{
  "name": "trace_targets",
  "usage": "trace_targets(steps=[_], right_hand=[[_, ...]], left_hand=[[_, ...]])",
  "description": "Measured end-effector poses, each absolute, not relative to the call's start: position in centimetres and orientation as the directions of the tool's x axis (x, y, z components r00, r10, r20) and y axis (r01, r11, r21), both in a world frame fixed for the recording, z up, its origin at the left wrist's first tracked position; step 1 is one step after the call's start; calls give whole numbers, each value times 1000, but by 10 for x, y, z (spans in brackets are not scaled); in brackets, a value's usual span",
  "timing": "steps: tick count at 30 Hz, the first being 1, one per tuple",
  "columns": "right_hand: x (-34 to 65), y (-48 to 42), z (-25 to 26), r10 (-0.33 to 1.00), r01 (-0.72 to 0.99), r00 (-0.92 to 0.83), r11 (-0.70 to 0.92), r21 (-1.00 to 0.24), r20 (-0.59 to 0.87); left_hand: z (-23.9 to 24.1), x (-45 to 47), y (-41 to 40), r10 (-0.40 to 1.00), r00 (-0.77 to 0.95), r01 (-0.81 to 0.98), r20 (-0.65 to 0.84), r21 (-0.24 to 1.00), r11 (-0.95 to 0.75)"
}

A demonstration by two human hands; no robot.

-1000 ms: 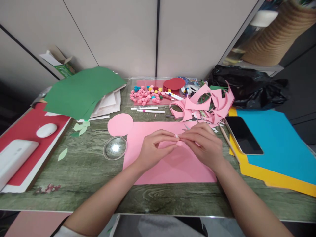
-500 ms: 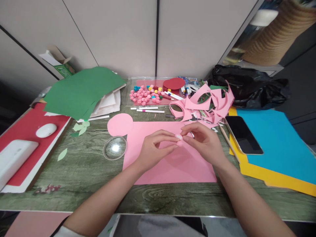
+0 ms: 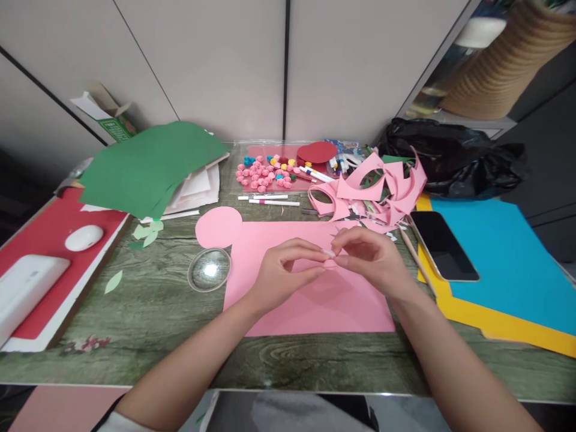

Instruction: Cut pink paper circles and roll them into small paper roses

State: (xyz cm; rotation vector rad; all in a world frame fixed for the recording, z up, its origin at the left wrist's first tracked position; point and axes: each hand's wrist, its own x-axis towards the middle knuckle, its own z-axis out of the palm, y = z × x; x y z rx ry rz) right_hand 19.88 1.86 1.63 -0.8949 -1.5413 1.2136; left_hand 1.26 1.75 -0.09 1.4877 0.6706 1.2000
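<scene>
My left hand (image 3: pixel 290 270) pinches a small rolled strip of pink paper (image 3: pixel 329 254) between thumb and fingers. On its other side my right hand (image 3: pixel 371 258) closes thumb and fingertips on the same roll. A thin grey pointed tip shows just beyond the right fingers; what it belongs to is hidden. Both hands are above a large pink sheet of paper (image 3: pixel 270 318) lying flat on the table. A pink paper circle (image 3: pixel 218 227) overlaps the sheet's far left corner, and a clear round ring-edged disc (image 3: pixel 209 270) lies below it.
Curled pink paper rolls (image 3: pixel 261 174) fill a clear tray at the back. Pink offcuts (image 3: pixel 360 186) heap beside it. A phone (image 3: pixel 445 246) and a wooden stick (image 3: pixel 416 258) lie right, near blue paper (image 3: pixel 504 258). Green sheets (image 3: pixel 153 162) and a white case (image 3: pixel 33 288) are left.
The pink roll has tilted and shifted slightly right between my fingertips. My right fingers have curled in more, and a grey pointed tip shows more clearly behind them.
</scene>
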Motion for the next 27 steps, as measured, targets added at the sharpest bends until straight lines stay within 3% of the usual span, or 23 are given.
trace_targets(steps=[8, 27], right_hand=[[200, 19, 16, 923, 4, -297, 258, -966, 245], [198, 18, 18, 914, 54, -296, 305, -951, 276]], left_hand=[[-1, 12, 16, 880, 340, -116, 331, 944, -310], [1, 12, 15, 876, 354, -171, 329, 943, -285]])
